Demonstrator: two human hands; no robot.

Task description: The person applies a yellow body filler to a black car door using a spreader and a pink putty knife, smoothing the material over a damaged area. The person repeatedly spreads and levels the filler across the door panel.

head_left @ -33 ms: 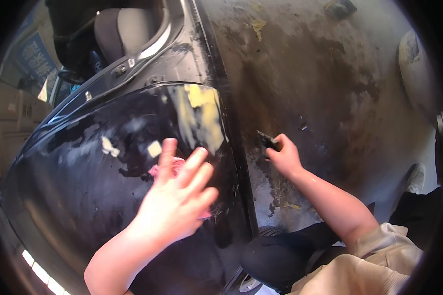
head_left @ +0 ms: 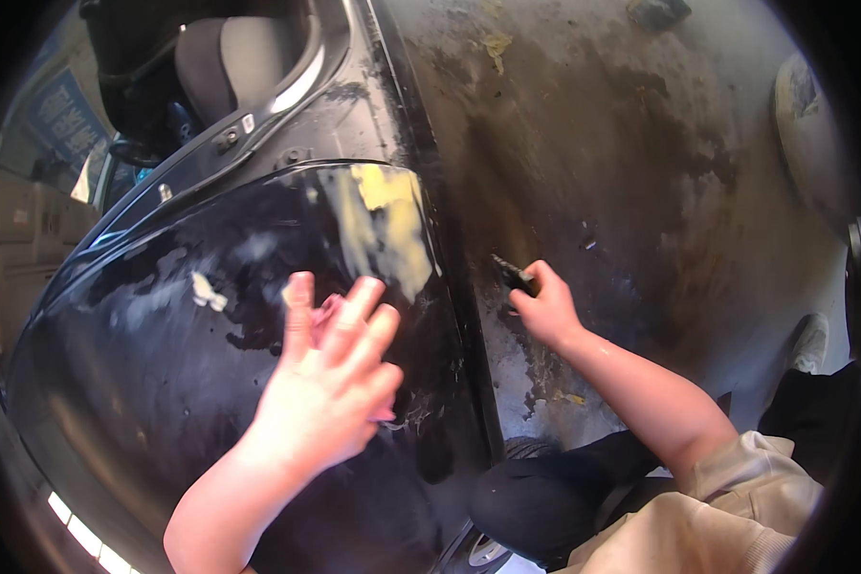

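Note:
My left hand (head_left: pixel 333 378) lies over a crumpled pink cloth (head_left: pixel 327 312) on the black car body panel (head_left: pixel 134 383). The cloth shows between the fingers and under the palm, pressed to the paint. Off to the right, over the floor, my right hand (head_left: pixel 550 311) grips a small, dark, flat piece with a pointed end (head_left: pixel 515 275); I cannot make out its kind. Smeared yellow filler (head_left: pixel 387 215) covers the panel's upper right corner. A small cream filler spot (head_left: pixel 207 293) sits left of my left hand, and another is mostly behind its fingers.
Above the panel is the car's open door frame (head_left: pixel 292 153), with a grey seat (head_left: pixel 249 57) inside. A wheel (head_left: pixel 483 550) shows at the bottom, beside my bent knee. The stained floor (head_left: pixel 593 143) runs along the right, with a shoe (head_left: pixel 810 344) at the far right.
My left hand has slid a little to the left with the pink cloth, now covering most of one cream filler spot. My right hand has barely moved.

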